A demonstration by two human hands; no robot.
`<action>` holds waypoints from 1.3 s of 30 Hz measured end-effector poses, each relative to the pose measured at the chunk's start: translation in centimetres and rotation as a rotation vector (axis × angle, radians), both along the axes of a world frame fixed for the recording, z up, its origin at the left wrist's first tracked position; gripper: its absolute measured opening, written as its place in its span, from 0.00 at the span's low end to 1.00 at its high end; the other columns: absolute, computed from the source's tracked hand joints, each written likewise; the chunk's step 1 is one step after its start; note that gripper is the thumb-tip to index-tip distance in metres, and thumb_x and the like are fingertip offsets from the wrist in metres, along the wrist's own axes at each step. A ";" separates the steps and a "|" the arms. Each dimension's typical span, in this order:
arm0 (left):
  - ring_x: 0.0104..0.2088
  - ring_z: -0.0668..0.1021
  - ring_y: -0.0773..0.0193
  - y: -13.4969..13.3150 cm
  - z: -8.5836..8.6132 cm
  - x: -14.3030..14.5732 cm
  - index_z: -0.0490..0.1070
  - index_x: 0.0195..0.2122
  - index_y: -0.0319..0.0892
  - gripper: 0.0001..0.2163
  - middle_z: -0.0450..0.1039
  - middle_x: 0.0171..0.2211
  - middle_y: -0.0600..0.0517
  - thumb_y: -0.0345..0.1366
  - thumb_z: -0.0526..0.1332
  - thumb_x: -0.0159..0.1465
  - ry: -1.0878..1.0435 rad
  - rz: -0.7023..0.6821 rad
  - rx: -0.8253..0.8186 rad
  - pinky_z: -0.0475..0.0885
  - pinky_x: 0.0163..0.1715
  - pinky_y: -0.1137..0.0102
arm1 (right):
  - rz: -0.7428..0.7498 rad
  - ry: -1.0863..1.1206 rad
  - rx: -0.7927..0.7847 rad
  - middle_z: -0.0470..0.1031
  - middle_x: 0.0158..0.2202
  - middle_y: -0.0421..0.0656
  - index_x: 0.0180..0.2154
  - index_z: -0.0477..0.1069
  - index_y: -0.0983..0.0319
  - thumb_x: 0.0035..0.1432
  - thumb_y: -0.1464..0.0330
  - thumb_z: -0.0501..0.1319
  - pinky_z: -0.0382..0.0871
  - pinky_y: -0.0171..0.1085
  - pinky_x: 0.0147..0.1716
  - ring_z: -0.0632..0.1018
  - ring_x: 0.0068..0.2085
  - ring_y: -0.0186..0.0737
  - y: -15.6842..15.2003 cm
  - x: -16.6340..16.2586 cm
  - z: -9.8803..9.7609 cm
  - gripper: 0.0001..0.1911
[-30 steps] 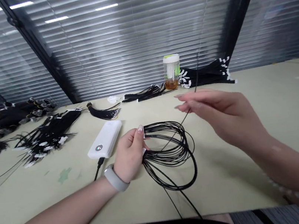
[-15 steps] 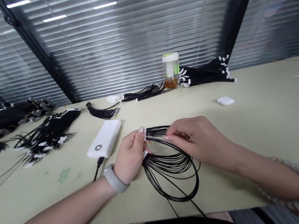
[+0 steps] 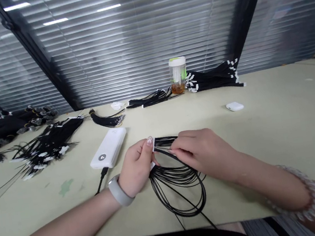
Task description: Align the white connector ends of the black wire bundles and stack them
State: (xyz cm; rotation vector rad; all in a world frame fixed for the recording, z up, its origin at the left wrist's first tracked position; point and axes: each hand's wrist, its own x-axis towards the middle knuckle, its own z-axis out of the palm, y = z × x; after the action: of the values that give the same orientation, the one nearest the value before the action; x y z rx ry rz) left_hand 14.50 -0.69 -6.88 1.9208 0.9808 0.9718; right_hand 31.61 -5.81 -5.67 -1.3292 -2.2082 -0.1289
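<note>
A looped bundle of thin black cords (image 3: 179,185) lies on the pale table (image 3: 279,123) in front of me. My left hand (image 3: 137,168), with a grey band on the wrist, is closed and pinches the bundle's gathered end by its small white tags (image 3: 153,144). My right hand (image 3: 202,150) lies over the top of the loops, fingers pinched on the strands right beside the left thumb. A beaded bracelet sits on my right wrist.
A white power bank (image 3: 108,148) with a black cable lies left of my hands. Several black cord bundles (image 3: 46,144) spread at the left and along the back edge. A lidded jar (image 3: 177,75) stands at the back. A small white case (image 3: 234,106) lies to the right.
My right hand came down from mid-air, where it pulled a single cord, onto the bundle next to the left hand. The left hand has kept its grip.
</note>
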 end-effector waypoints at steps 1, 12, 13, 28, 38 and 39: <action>0.19 0.67 0.70 0.0 0.0 0.0 0.60 0.17 0.40 0.19 0.64 0.14 0.56 0.41 0.46 0.64 0.007 -0.007 0.001 0.62 0.22 0.74 | 0.003 -0.042 0.028 0.69 0.24 0.38 0.27 0.68 0.63 0.58 0.70 0.51 0.55 0.31 0.25 0.68 0.26 0.29 0.0 0.0 -0.1 0.11; 0.18 0.67 0.70 -0.2 -0.3 0.2 0.60 0.16 0.40 0.20 0.64 0.14 0.56 0.43 0.48 0.63 0.072 -0.078 -0.083 0.63 0.22 0.75 | 0.060 -0.366 0.162 0.62 0.22 0.39 0.23 0.61 0.63 0.60 0.72 0.47 0.47 0.34 0.21 0.61 0.22 0.32 -0.3 -0.3 -0.6 0.14; 0.18 0.67 0.70 -0.2 -0.3 0.2 0.60 0.16 0.40 0.20 0.64 0.14 0.56 0.43 0.48 0.63 0.073 -0.092 -0.086 0.63 0.22 0.75 | 0.059 -0.358 0.153 0.62 0.22 0.38 0.23 0.61 0.63 0.60 0.72 0.47 0.47 0.34 0.21 0.61 0.22 0.32 -0.3 -0.4 -0.6 0.14; 0.18 0.67 0.67 2.2 -1.3 0.1 0.66 0.20 0.40 0.19 0.67 0.15 0.54 0.46 0.48 0.61 -0.068 0.253 -0.131 0.61 0.19 0.73 | 0.091 0.069 -0.706 0.62 0.15 0.36 0.18 0.62 0.64 0.55 0.60 0.54 0.52 0.29 0.20 0.59 0.19 0.27 -1.1 0.5 1.5 0.19; 0.17 0.67 0.67 2.5 -1.6 -0.4 0.66 0.22 0.40 0.21 0.69 0.16 0.54 0.50 0.47 0.61 -0.180 0.256 -0.142 0.61 0.19 0.72 | 0.256 0.068 -0.726 0.51 0.15 0.33 0.16 0.59 0.65 0.53 0.69 0.53 0.48 0.28 0.18 0.53 0.19 0.25 -1.4 1.5 2.3 0.15; 0.16 0.67 0.67 2.6 -1.6 -0.4 0.67 0.23 0.40 0.21 0.69 0.16 0.54 0.50 0.47 0.61 -0.189 0.254 -0.145 0.60 0.18 0.72 | 0.261 0.061 -0.714 0.53 0.15 0.33 0.16 0.61 0.65 0.53 0.71 0.53 0.49 0.28 0.18 0.54 0.19 0.25 -1.3 1.5 2.2 0.14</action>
State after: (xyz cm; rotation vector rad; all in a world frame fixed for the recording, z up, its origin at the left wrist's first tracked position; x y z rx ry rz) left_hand 14.08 1.89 -8.44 1.5797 1.1676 1.1686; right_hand 33.14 -7.12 -3.47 -1.3261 -2.4462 0.8561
